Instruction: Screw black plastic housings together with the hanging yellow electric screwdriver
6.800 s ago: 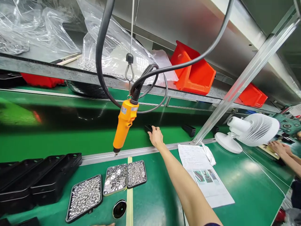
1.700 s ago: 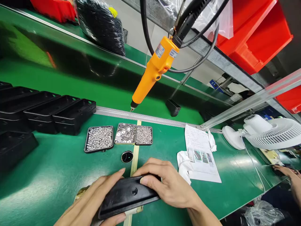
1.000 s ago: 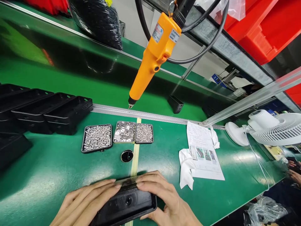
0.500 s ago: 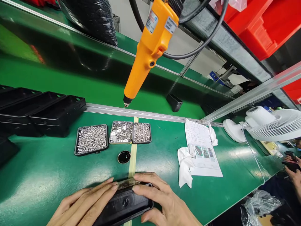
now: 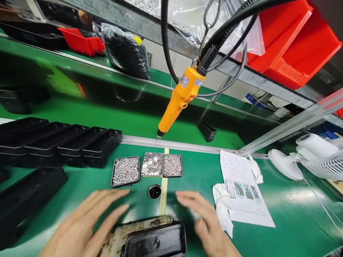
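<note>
The black case [image 5: 167, 244] lies at the stained fixture [image 5: 115, 240] between your left hand [image 5: 80, 225] and right hand [image 5: 210, 226], fingers spread, so gripping would need closing them.

Your driver [image 5: 175, 100] = smooth orange plastic, metal tip. Housing w/ the hole [image 5: 157, 242] = black plastic, semi-gloss; block under it [image 5: 115, 237] looks rough, stained, material unclear. Your bench [image 5: 193, 214] = smooth glossy green. Small parts in the 3 trays = shiny metal, e.g. washers [image 5: 152, 163]. Red bin [image 5: 289, 53] = smooth plastic; sheet [image 5: 241, 185] = paper; white wipe [image 5: 223, 207] = soft, creased, cloth or tissue.
</note>
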`<state>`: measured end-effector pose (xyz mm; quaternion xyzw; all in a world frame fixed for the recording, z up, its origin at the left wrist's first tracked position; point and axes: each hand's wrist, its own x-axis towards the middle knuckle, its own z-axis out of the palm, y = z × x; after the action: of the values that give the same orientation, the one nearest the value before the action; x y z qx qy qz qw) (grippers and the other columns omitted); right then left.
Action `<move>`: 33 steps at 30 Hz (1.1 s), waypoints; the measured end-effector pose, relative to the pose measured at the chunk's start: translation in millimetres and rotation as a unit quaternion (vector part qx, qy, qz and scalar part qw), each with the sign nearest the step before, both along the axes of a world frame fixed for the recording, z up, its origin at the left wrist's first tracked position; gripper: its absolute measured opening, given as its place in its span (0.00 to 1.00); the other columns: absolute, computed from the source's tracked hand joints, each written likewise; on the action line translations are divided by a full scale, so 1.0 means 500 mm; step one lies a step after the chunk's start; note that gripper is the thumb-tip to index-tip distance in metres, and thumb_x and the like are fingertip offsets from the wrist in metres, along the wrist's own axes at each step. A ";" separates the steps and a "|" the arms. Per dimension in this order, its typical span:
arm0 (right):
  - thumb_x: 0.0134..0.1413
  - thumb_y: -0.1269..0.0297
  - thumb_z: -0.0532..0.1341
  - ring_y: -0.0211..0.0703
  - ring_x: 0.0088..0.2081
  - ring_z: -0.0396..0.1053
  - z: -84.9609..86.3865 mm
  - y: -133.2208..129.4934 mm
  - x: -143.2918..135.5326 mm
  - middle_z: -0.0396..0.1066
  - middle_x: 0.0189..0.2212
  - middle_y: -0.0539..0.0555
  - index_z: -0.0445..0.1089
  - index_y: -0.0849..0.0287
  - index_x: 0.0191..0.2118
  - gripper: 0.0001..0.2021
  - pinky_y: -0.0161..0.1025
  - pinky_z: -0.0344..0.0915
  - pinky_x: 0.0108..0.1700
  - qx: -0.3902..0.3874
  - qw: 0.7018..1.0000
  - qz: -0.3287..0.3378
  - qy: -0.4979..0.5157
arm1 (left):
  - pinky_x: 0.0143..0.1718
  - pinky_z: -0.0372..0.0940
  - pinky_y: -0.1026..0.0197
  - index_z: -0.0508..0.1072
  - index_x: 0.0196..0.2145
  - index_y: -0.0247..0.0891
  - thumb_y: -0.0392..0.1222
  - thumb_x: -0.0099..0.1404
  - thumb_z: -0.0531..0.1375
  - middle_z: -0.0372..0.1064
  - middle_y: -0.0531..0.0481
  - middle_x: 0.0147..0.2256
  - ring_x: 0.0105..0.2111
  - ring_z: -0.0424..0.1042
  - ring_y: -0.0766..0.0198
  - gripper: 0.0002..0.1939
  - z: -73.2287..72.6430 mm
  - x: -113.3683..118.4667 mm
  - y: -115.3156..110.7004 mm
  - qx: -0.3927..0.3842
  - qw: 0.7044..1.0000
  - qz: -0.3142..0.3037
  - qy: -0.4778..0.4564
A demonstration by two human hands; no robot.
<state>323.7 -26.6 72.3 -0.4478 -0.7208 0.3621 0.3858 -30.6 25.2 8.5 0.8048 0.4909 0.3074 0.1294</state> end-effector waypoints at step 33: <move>0.67 0.57 0.71 0.40 0.24 0.68 0.220 0.372 -0.168 0.71 0.23 0.42 0.76 0.52 0.48 0.09 0.39 0.72 0.32 0.035 0.943 -0.067 0.324 | 0.51 0.69 0.49 0.81 0.50 0.41 0.47 0.83 0.56 0.76 0.48 0.45 0.46 0.72 0.54 0.14 -0.003 0.089 0.230 0.028 0.994 -0.057 0.086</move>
<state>239.9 159.2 182.4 -0.3398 -0.5373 0.4356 0.6372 13.7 140.1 6.9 0.8582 0.4450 0.2430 0.0809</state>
